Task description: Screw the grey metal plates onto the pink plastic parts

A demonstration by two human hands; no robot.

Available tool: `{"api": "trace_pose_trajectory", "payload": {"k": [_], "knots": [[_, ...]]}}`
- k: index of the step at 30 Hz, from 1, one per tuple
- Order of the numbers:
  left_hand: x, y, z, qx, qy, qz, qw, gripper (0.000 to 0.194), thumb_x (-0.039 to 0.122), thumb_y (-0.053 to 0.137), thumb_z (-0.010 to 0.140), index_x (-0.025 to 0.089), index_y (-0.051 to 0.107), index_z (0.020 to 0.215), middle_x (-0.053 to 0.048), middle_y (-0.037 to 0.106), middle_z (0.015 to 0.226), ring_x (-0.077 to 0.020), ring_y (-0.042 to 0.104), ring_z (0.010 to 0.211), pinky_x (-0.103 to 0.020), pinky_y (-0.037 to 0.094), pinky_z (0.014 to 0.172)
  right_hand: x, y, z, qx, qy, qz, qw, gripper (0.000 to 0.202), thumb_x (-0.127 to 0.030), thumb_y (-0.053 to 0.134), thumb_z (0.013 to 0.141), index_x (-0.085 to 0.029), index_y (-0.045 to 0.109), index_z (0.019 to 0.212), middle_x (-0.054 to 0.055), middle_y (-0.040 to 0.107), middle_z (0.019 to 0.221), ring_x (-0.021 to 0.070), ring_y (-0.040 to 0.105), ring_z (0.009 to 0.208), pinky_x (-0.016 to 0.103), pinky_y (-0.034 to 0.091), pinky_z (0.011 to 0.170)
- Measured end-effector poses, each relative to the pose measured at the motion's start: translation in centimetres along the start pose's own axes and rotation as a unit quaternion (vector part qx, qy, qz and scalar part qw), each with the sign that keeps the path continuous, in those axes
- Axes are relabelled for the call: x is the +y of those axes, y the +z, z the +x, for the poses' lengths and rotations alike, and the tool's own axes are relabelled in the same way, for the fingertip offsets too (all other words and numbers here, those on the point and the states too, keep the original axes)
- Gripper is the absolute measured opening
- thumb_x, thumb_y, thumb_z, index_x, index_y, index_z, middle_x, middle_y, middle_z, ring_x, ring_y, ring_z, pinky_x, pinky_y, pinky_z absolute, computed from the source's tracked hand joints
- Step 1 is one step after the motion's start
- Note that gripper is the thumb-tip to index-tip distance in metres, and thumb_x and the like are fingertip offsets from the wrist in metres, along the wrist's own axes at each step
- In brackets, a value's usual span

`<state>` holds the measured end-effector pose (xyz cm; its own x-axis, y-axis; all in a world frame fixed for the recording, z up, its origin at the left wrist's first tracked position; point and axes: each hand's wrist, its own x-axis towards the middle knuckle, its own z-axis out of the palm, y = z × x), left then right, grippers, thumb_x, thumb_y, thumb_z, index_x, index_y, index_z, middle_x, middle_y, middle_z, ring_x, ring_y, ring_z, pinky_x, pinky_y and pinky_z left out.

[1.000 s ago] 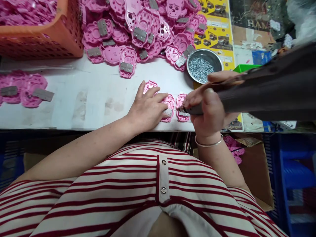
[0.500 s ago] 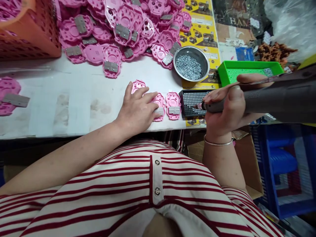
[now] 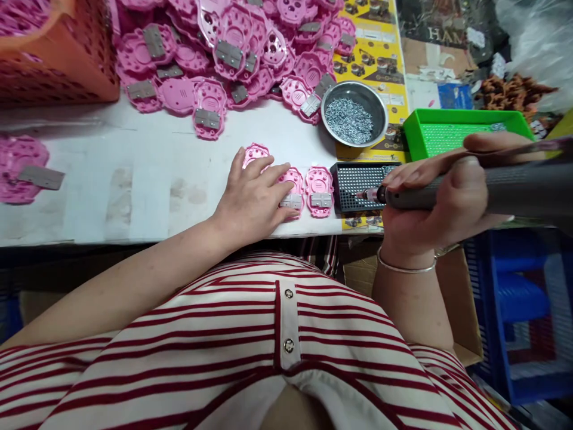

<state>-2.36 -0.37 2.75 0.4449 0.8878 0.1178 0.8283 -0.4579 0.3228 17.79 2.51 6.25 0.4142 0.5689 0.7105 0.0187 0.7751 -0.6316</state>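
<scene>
My left hand [image 3: 253,200] lies with fingers spread over two pink plastic parts, one [image 3: 256,153] under the fingertips and another [image 3: 293,184] by the thumb. Just right of them is a third pink part [image 3: 319,185] with a grey metal plate, untouched. My right hand [image 3: 430,209] is wrapped round a dark grey power screwdriver [image 3: 514,188]. Its tip points left, over the black perforated tray [image 3: 338,190], which holds small screws in its holes. Whether the tip touches a screw is too small to tell.
Behind are a heap of pink parts [image 3: 233,42], an orange basket [image 3: 58,65], a metal bowl [image 3: 329,128] of screws and a green tray [image 3: 412,134]. Another pink part [image 3: 22,161] lies far left. Blue crates [image 3: 496,370] stand below right.
The whole view has shifted slightly. My right hand and the screwdriver have moved a little to the right relative to the black tray. My left hand stays on the pink parts.
</scene>
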Motion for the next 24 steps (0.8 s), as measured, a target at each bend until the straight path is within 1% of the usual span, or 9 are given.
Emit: {"api": "trace_pose_trajectory", "payload": {"k": [3,5,7,10,12,13,16,20,24], "knots": [[-0.2,0.0,-0.1,-0.001,0.003,-0.003,1.000,0.037,0.045,0.070,0.090,0.021,0.071,0.118,-0.008,0.056,0.149,-0.0380,0.041,0.141,-0.068,0.014,0.124,-0.9,1.3,-0.2,-0.013,0.024,0.035,0.999,0.007,-0.030,0.062,0.083,-0.029,0.068,0.088,-0.009,0.043,0.053,0.0058,0.042,0.041,0.021,0.042,0.041],[-0.4,0.2,-0.1,0.000,0.000,0.003,1.000,0.038,0.047,0.073,0.087,0.022,0.073,0.116,-0.008,0.057,0.148,-0.0391,0.042,0.141,-0.068,0.017,0.123,-1.1,2.0,-0.7,-0.053,0.035,0.063,0.996,0.008,-0.033,0.065,0.084,-0.029,0.068,0.090,-0.009,0.044,0.054,0.0060,0.044,0.041,0.021,0.044,0.040],[-0.5,0.3,-0.1,0.001,-0.003,0.005,1.000,0.038,0.048,0.074,0.085,0.023,0.075,0.113,-0.008,0.057,0.147,-0.0398,0.042,0.141,-0.069,0.018,0.123,-1.0,2.5,-1.5,-0.096,0.030,0.082,0.992,0.014,-0.037,0.067,0.084,-0.029,0.068,0.096,-0.009,0.044,0.054,0.0057,0.043,0.039,0.019,0.044,0.037],[-0.4,0.3,-0.2,0.003,0.010,0.005,1.000,0.037,0.047,0.075,0.083,0.024,0.075,0.113,-0.009,0.057,0.147,-0.0403,0.043,0.141,-0.070,0.017,0.123,0.0,2.8,-2.9,-0.136,0.031,0.043,0.989,0.026,-0.051,0.067,0.085,-0.034,0.064,0.105,-0.008,0.046,0.058,0.0059,0.041,0.037,0.020,0.042,0.036],[-0.3,0.3,-0.4,0.008,0.015,0.007,1.000,0.035,0.045,0.074,0.085,0.025,0.075,0.114,-0.009,0.058,0.147,-0.0402,0.043,0.141,-0.072,0.016,0.123,0.7,3.0,-3.6,-0.144,0.042,0.018,0.988,0.029,-0.056,0.065,0.085,-0.037,0.061,0.107,-0.008,0.050,0.064,0.0058,0.041,0.037,0.021,0.042,0.036],[-0.2,0.4,-0.4,0.011,0.015,0.009,1.000,0.034,0.043,0.073,0.086,0.026,0.074,0.115,-0.009,0.058,0.147,-0.0400,0.044,0.140,-0.073,0.015,0.123,1.0,3.1,-3.8,-0.149,0.043,0.020,0.988,0.029,-0.056,0.065,0.085,-0.038,0.061,0.108,-0.007,0.051,0.067,0.0059,0.041,0.038,0.022,0.042,0.036],[0.0,0.4,-0.6,0.016,0.017,0.013,1.000,0.034,0.040,0.072,0.087,0.027,0.073,0.119,-0.008,0.059,0.146,-0.0397,0.046,0.139,-0.075,0.016,0.121,1.5,3.3,-4.1,-0.154,0.034,0.054,0.986,0.031,-0.050,0.066,0.085,-0.035,0.061,0.112,-0.007,0.051,0.068,0.0062,0.044,0.039,0.023,0.044,0.037],[0.1,0.4,-0.6,0.021,0.017,0.013,1.000,0.032,0.040,0.070,0.089,0.030,0.073,0.120,-0.007,0.060,0.145,-0.0385,0.047,0.138,-0.075,0.017,0.121,1.6,3.3,-4.2,-0.156,0.017,0.050,0.986,0.033,-0.050,0.063,0.086,-0.034,0.061,0.114,-0.008,0.050,0.065,0.0074,0.045,0.041,0.024,0.042,0.036],[0.4,0.4,-0.6,0.021,0.015,0.009,1.000,0.032,0.038,0.069,0.090,0.031,0.072,0.122,-0.006,0.061,0.144,-0.0381,0.047,0.138,-0.074,0.018,0.122,2.0,3.0,-4.6,-0.156,0.050,-0.001,0.986,0.033,-0.055,0.061,0.086,-0.035,0.060,0.112,-0.003,0.057,0.077,0.0114,0.052,0.054,0.028,0.042,0.040]]}}
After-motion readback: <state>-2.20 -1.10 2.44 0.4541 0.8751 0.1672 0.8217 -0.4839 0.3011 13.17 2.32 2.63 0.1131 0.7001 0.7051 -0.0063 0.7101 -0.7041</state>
